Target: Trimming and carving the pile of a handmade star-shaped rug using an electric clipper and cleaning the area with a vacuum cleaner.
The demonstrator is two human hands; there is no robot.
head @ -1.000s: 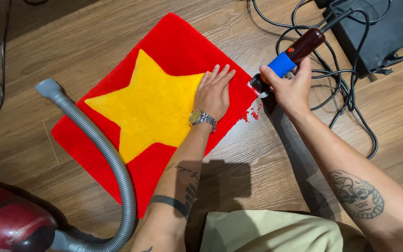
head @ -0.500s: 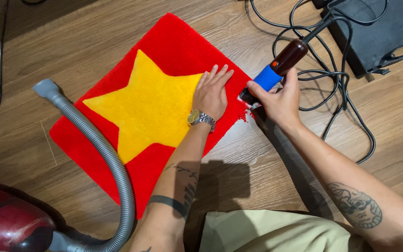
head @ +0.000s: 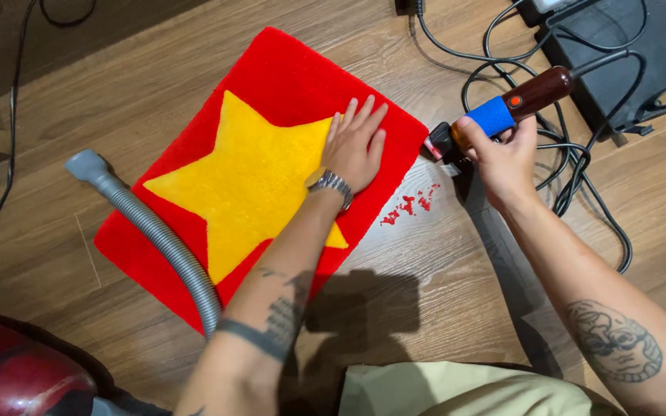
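A red tufted rug [head: 287, 73] with a big yellow star [head: 248, 181] lies on the wooden floor. My left hand [head: 354, 146] rests flat on it near its right edge, fingers spread, a metal watch on the wrist. My right hand [head: 502, 158] grips an electric trimmer [head: 506, 106] with a dark red body and blue tape band. The trimmer's black head sits at the rug's right edge. Small red fibre clippings [head: 410, 206] lie on the floor just beside that edge.
A grey ribbed vacuum hose [head: 159, 239] runs across the rug's left part from a dark red vacuum body [head: 17, 374] at the bottom left. Black cables [head: 580, 177] and a black box [head: 626, 54] sit at the top right. A thin cable runs down the left side.
The trimmer in my right hand slid along the rug's right edge toward its upper corner. More red clippings now lie on the floor. My left hand stayed flat on the rug.
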